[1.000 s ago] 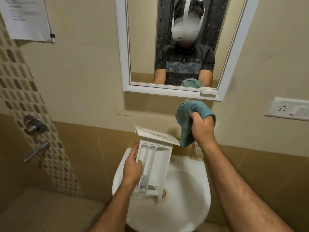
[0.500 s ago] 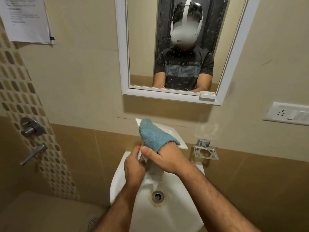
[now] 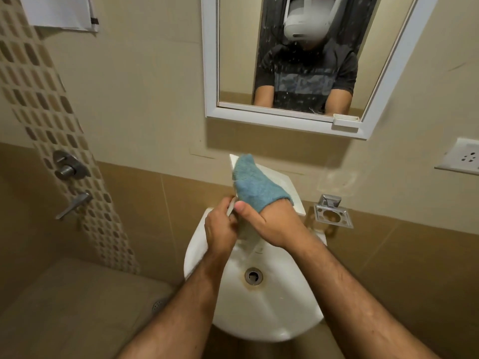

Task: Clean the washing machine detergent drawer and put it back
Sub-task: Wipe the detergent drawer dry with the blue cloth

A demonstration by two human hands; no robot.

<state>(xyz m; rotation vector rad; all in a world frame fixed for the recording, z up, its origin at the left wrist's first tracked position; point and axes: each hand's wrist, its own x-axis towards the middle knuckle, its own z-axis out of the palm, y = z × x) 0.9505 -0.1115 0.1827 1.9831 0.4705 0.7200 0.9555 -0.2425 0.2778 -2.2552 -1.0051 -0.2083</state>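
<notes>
Over the white sink (image 3: pixel 199 257), the left hand (image 3: pixel 220 230) grips the side of the drawer (image 3: pixel 281 186) while the right hand (image 3: pixel 269 224) holds a soft blue cloth (image 3: pixel 255 186) on it, and the drawer looks light, hard and maybe slippery, so its edges seem best to hold.

Fluffy cloth (image 3: pixel 255 189), glossy sink (image 3: pixel 261 314) (metal drain (image 3: pixel 253 275)).

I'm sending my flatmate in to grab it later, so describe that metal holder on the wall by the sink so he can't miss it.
Start at the white-framed mirror, then drop to the white sink below it. Just right of the sink's back edge, on the brown tiles, sits the chrome holder. It is the only shiny metal frame there, with a round opening in its flat top; the switch plate hangs higher.
</notes>
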